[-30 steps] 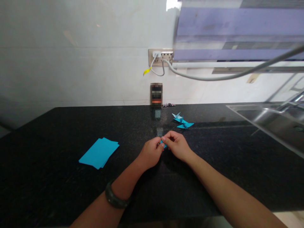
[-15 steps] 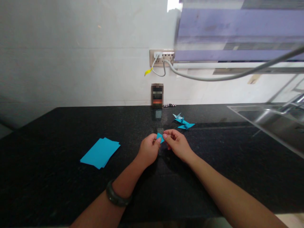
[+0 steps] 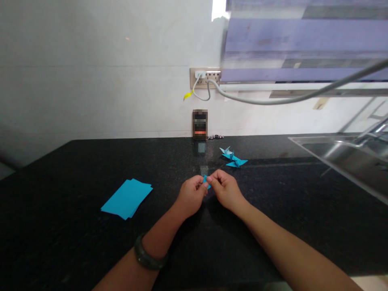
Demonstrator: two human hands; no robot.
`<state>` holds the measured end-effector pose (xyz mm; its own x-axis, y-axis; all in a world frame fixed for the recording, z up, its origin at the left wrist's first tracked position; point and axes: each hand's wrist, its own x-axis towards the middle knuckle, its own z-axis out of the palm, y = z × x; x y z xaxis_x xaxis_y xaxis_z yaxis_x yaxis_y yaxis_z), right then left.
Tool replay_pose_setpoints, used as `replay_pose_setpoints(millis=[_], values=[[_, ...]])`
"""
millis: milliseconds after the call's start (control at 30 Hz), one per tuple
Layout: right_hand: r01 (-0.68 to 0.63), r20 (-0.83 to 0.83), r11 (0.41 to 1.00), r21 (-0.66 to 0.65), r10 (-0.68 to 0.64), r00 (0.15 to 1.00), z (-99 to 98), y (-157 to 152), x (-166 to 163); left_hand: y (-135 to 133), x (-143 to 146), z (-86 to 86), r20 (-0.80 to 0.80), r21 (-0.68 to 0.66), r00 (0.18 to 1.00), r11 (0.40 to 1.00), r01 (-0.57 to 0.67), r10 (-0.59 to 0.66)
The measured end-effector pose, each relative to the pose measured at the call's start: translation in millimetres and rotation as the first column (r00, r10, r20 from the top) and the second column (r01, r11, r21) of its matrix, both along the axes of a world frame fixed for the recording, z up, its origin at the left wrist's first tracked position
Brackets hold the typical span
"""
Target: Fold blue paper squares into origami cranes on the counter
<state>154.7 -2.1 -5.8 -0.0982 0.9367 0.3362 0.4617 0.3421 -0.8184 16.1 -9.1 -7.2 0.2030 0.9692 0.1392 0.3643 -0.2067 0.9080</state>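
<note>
Watching through the head view, I saw my left hand [image 3: 191,196] and right hand [image 3: 226,188] close together, fingertips pinching a small blue paper [image 3: 205,179] between them over the dark surface [image 3: 91,161]. Blue sheets [image 3: 127,199] lay stacked left of them; folded paper birds [image 3: 236,163] sat clustered just beyond the right hand.

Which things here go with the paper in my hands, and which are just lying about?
With the paper, it seems:
small blue paper, pinched by left hand and right hand
blue sheets, stacked at left
folded paper birds

Apparently unrelated:
blurred upright object by the wall
bead-like strand beside it
grey cable
</note>
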Motion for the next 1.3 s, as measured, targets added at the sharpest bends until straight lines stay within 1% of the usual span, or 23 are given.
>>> replay_pose_setpoints(millis=[67,133,200,267,333,433,500,567,633,700,733,800,833,900,967,1000,1033,1067,1100,1133,1200,1233,1300], values=[[-0.015,-0.022,1.000,0.011,0.015,1.000,0.8,-0.5,-0.4,0.7,1.0,-0.7,0.059,-0.040,0.998,0.999,-0.007,0.010],[-0.049,-0.021,0.996,0.075,0.050,0.999,1.6,-0.6,0.1,1.4,2.3,-1.4,0.142,-0.113,0.990,0.994,-0.007,0.023],[-0.093,0.022,0.982,0.162,0.091,0.996,1.8,-0.3,1.6,1.8,3.6,-1.3,0.218,-0.193,0.974,0.981,-0.014,0.056],[-0.131,0.079,0.971,0.200,0.118,0.990,1.1,0.4,3.4,2.0,4.5,-0.6,0.260,-0.240,0.961,0.970,-0.029,0.093],[-0.141,0.108,0.972,0.190,0.122,0.987,-0.2,1.3,4.7,2.4,4.5,-0.5,0.270,-0.246,0.957,0.969,-0.038,0.106],[-0.105,0.080,0.980,0.168,0.093,0.992,-1.3,2.1,4.7,4.0,2.3,-2.9,0.228,-0.202,0.969,0.978,-0.047,0.094],[-0.069,0.000,0.993,0.099,0.069,0.998,-0.7,2.1,3.6,5.6,-0.1,-5.9,0.164,-0.133,0.983,0.989,-0.059,0.081],[-0.061,-0.127,0.996,-0.066,0.052,0.991,0.6,2.2,2.4,6.9,-2.4,-8.5,0.105,-0.061,0.992,0.996,-0.060,0.066],[-0.103,-0.263,0.965,-0.241,0.037,0.964,1.9,2.5,1.6,7.3,-3.6,-9.1,0.080,-0.033,0.995,0.998,-0.049,0.052],[-0.177,-0.391,0.925,-0.336,0.034,0.920,3.3,3.0,1.7,6.4,-3.4,-6.6,0.109,-0.061,0.992,0.997,-0.052,0.058],[-0.220,-0.459,0.910,-0.351,0.038,0.888,4.1,3.2,2.0,5.6,-2.9,-4.3,0.146,-0.094,0.987,0.994,-0.058,0.072],[-0.323,-0.600,0.882,-0.344,0.059,0.798,5.9,3.0,3.0,3.3,-1.7,1.5,0.282,-0.202,0.952,0.977,-0.064,0.121],[-0.375,-0.660,0.868,-0.326,0.075,0.748,6.7,2.6,3.6,2.0,-1.2,4.7,0.376,-0.269,0.917,0.963,-0.028,0.132],[-0.457,-0.713,0.843,-0.283,0.134,0.688,8.0,1.0,4.8,-0.7,-0.5,10.4,0.554,-0.346,0.828,0.928,0.140,0.082],[-0.500,-0.690,0.832,-0.242,0.215,0.692,8.0,-0.5,5.8,-3.3,0.1,14.2,0.670,-0.361,0.742,0.882,0.302,0.020],[-0.508,-0.668,0.833,-0.219,0.252,0.701,7.5,-1.0,6.1,-4.3,0.6,15.1,0.695,-0.364,0.719,0.862,0.352,0.000],[-0.512,-0.648,0.836,-0.195,0.282,0.707,6.9,-1.2,6.4,-4.9,1.1,15.3,0.697,-0.374,0.717,0.848,0.376,-0.011],[-0.512,-0.635,0.841,-0.174,0.302,0.711,6.2,-1.0,6.7,-5.1,1.7,15.0,0.676,-0.390,0.737,0.843,0.371,-0.011],[-0.502,-0.627,0.849,-0.162,0.304,0.717,5.5,-0.4,6.8,-4.9,2.4,14.1,0.635,-0.403,0.772,0.854,0.329,0.002],[-0.483,-0.621,0.861,-0.161,0.292,0.728,5.0,0.4,6.9,-4.3,3.0,12.8,0.584,-0.400,0.811,0.879,0.259,0.027],[-0.427,-0.601,0.884,-0.190,0.239,0.763,4.4,2.2,7.0,-2.5,3.6,10.2,0.497,-0.337,0.864,0.936,0.103,0.084],[-0.393,-0.588,0.896,-0.209,0.206,0.782,4.4,3.1,6.8,-1.6,3.6,9.2,0.478,-0.296,0.872,0.954,0.044,0.108],[-0.340,-0.562,0.909,-0.240,0.155,0.813,4.8,4.2,6.3,-0.3,3.0,8.6,0.485,-0.248,0.865,0.969,-0.010,0.133]])
